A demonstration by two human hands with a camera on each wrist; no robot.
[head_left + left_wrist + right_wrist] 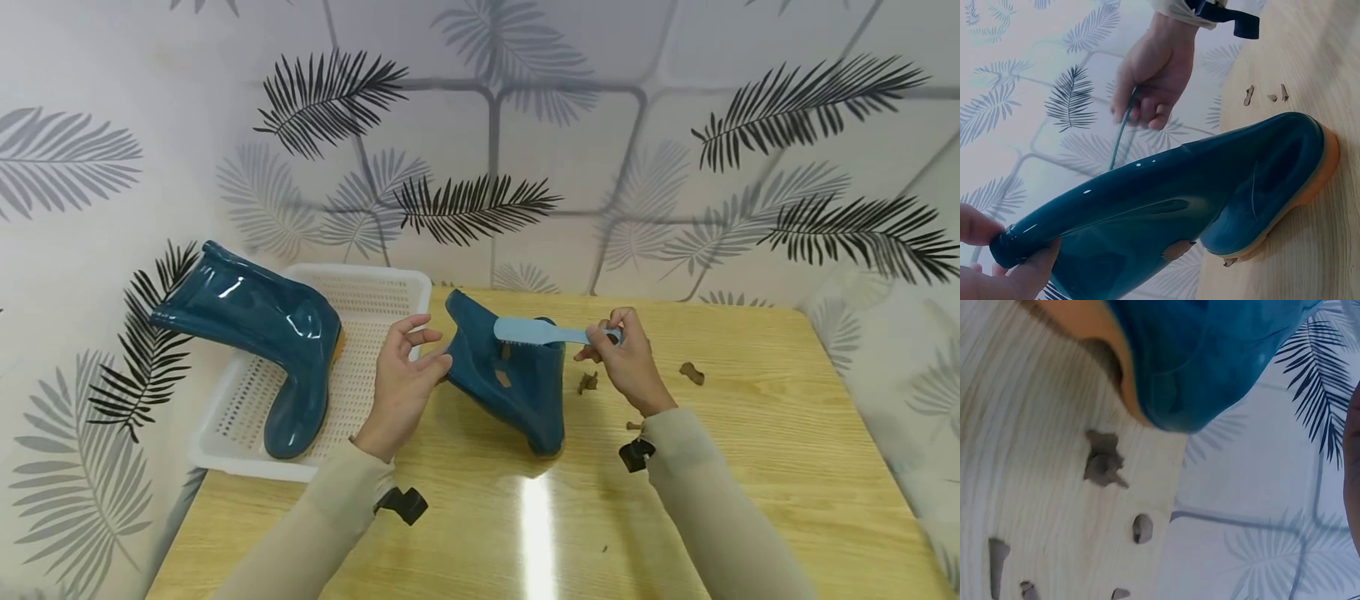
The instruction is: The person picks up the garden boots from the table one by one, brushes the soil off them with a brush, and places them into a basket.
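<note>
Beige sleeves fill the bottom of the head view, each with a black strap clip at the wrist, both forearms reaching over a pale wooden table [787, 467] that carries a bright glare streak near its front edge. Behind it, wallpaper with black and grey palm fronds covers the whole back and both sides. White perforated tray [375, 287] sits at the table's left rear, partly overhanging the edge; second teal boot [258, 329] lies across it, shaft pointing left past the rim, foot down toward the tray's near corner. Teal rubber boot [517, 379] in hand stands on the table centre, just right of the tray, tilted, toe toward the camera; orange sole shows in the left wrist view, resting on the wood. Brown mud patch visible on the boot's side in head and left wrist views. Left hand [405, 379] pinches the rim of the boot's shaft between thumb and fingers, upper fingers loosely spread. Right hand [626, 362] has fingers curled tight round the handle of a light blue brush [536, 332]; brush head lies across the top of the boot. Brown mud bits [587, 382] are scattered on the table just right of the boot and below the right hand, one larger lump [692, 372] farther right; right wrist view shows several of these crumbs near the boot's toe, itself blurred
</note>
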